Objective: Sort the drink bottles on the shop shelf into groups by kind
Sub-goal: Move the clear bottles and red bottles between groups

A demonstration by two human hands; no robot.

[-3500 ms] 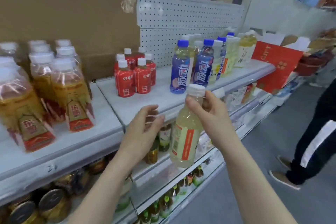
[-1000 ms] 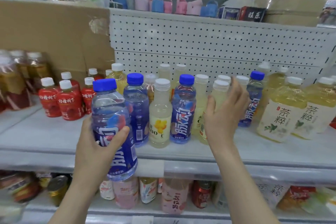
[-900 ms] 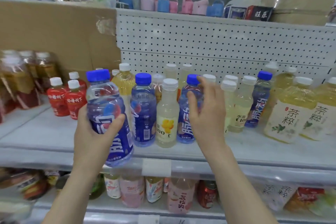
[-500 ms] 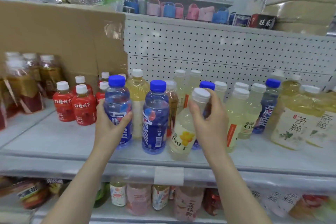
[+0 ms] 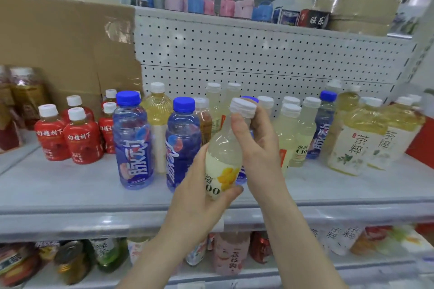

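Note:
A pale lemon drink bottle (image 5: 223, 159) with a white cap is tilted above the front of the grey shelf (image 5: 70, 190). My left hand (image 5: 199, 195) grips its lower body and my right hand (image 5: 258, 148) holds its neck. Two blue-capped bottles (image 5: 133, 143) (image 5: 182, 141) stand side by side left of it. A third blue-capped bottle (image 5: 324, 124) stands farther right among more pale lemon bottles (image 5: 303, 134). Small red bottles (image 5: 79, 138) are grouped at the left, and large yellow tea bottles (image 5: 357, 141) at the right.
A perforated white back panel (image 5: 258, 58) and brown cardboard (image 5: 58, 42) close off the rear. Amber bottles (image 5: 25, 96) stand at the far left. The shelf below holds cans and bottles (image 5: 231, 253). Small bags and boxes sit on the top shelf (image 5: 211, 4).
My left hand let go of the blue-capped bottle, now standing on the shelf, and took the lemon bottle's lower body. My right hand lifted that bottle forward out of the row.

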